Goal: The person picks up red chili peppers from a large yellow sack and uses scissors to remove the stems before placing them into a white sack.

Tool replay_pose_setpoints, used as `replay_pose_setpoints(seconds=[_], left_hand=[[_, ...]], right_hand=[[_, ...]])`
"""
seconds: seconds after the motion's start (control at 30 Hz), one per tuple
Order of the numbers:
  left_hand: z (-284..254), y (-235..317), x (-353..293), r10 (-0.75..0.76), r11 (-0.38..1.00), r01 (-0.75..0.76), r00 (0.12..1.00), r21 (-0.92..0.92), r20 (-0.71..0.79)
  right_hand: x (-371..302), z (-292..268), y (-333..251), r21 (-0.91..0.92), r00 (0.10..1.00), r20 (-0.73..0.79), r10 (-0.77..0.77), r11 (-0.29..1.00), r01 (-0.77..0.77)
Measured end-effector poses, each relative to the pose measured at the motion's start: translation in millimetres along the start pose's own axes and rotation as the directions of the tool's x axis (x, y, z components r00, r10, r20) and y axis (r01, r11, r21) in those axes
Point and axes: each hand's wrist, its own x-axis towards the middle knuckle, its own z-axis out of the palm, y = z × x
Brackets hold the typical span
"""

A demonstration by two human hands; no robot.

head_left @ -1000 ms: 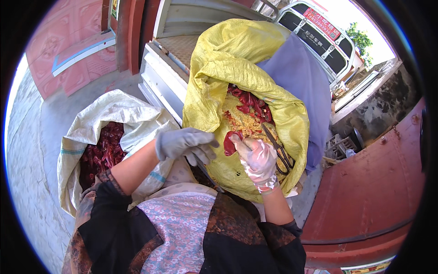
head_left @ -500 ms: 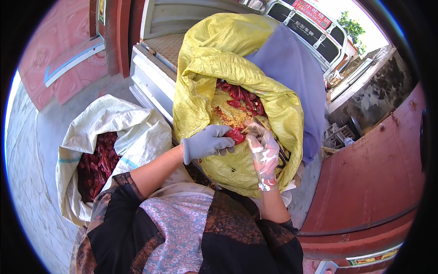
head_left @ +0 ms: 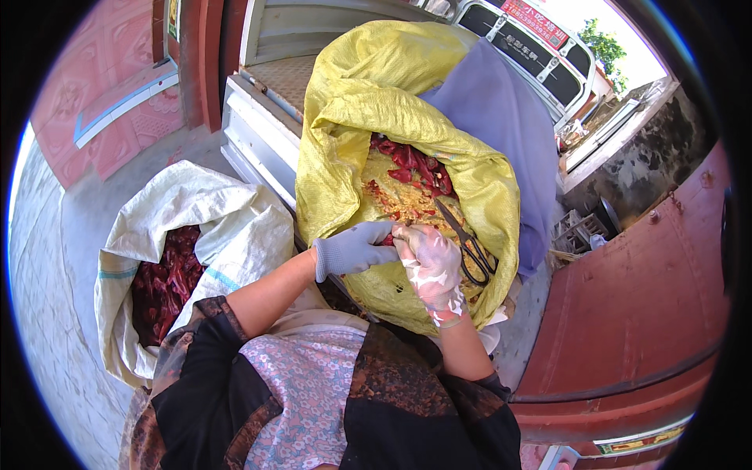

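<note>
In a grey glove, my left hand [head_left: 355, 249] is closed on a dried red chili pepper [head_left: 388, 239], mostly hidden by the fingers. My right hand [head_left: 429, 262], in a pink-and-white camouflage glove, meets it there, fingertips pinched on the same pepper. Both hands are over the near part of an open yellow woven sack [head_left: 337, 168]. Inside the sack lie red chili peppers [head_left: 415, 166] and a spread of yellow seeds [head_left: 392, 194]. Dark scissors [head_left: 468, 247] rest on the seeds, just right of my right hand, with nobody holding them.
A white woven sack [head_left: 247, 227] of dark red chilies [head_left: 168, 286] stands at the left. Behind the yellow sack are a truck bed's side [head_left: 258, 149] and a purple cloth [head_left: 501, 117]. A red metal panel [head_left: 627, 313] stands at the right.
My right hand has turned over and shifted left, closer to my left fingers. More of the scissors shows now, and less of the pepper.
</note>
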Motion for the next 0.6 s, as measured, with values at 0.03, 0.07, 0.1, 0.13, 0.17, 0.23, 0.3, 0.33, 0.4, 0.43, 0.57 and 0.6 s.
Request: replay_pose_setpoints(seconds=[0.03, 0.07, 0.1, 0.13, 0.17, 0.23, 0.3, 0.33, 0.4, 0.43, 0.57, 0.6], left_hand=[[-0.2, -3.3, 1.5, 0.035, 0.996, -0.033, 0.999, -0.077, 0.033], [2.8, -5.4, 3.4, 0.069, 0.993, -0.068, 0.998, -0.1, 0.01], [6.3, -0.1, 4.1, 0.103, 0.987, -0.103, 0.995, -0.124, -0.009], [6.9, 6.4, 1.9, 0.068, 0.994, -0.068, 0.998, -0.085, -0.006], [6.4, 15.4, -1.6, 0.034, 0.998, -0.034, 0.999, -0.045, -0.003], [3.5, 34.9, -6.2, 0.0, 0.995, 0.0, 1.0, 0.102, 0.0], [0.0, 45.0, -10.2, -0.003, 0.953, 0.004, 1.0, 0.304, -0.004], [-0.3, 44.7, -10.1, 0.023, 0.949, -0.019, 1.0, 0.314, -0.01], [0.7, 41.9, -9.7, 0.074, 0.94, -0.064, 0.997, 0.334, -0.018], [1.8, 42.9, -10.0, 0.084, 0.944, -0.07, 0.996, 0.323, -0.03], [8.9, 32.8, -10.9, 0.141, 0.959, -0.114, 0.986, 0.261, -0.088], [10.5, 26.6, -10.7, 0.159, 0.961, -0.129, 0.981, 0.244, -0.108]], right_hand=[[0.9, -1.1, -0.5, 0.023, 1.0, -0.004, 0.007, 1.0, -0.007], [2.0, -1.6, -0.8, 0.047, 1.0, -0.008, 0.015, 0.999, -0.014], [1.7, -1.3, -0.9, 0.121, 0.997, -0.01, 0.073, 0.99, -0.071], [1.3, -0.6, -1.0, 0.197, 0.991, -0.012, 0.13, 0.972, -0.126], [0.1, 0.3, -1.4, 0.273, 0.982, -0.012, 0.189, 0.945, -0.179], [-0.6, 2.0, -5.9, 0.506, 0.92, 0.058, 0.387, 0.783, -0.361], [0.0, 4.1, -9.6, 0.689, 0.828, 0.152, 0.539, 0.543, -0.48], [0.9, 5.0, -11.2, 0.757, 0.777, 0.215, 0.592, 0.402, -0.515], [2.1, 5.6, -13.2, 0.817, 0.694, 0.307, 0.652, 0.194, -0.543], [2.7, 5.1, -14.3, 0.825, 0.665, 0.33, 0.67, 0.137, -0.548], [-0.1, 6.5, -16.4, 0.848, 0.597, 0.377, 0.708, -0.005, -0.529], [-1.4, 7.1, -16.4, 0.859, 0.593, 0.384, 0.708, -0.038, -0.511]])
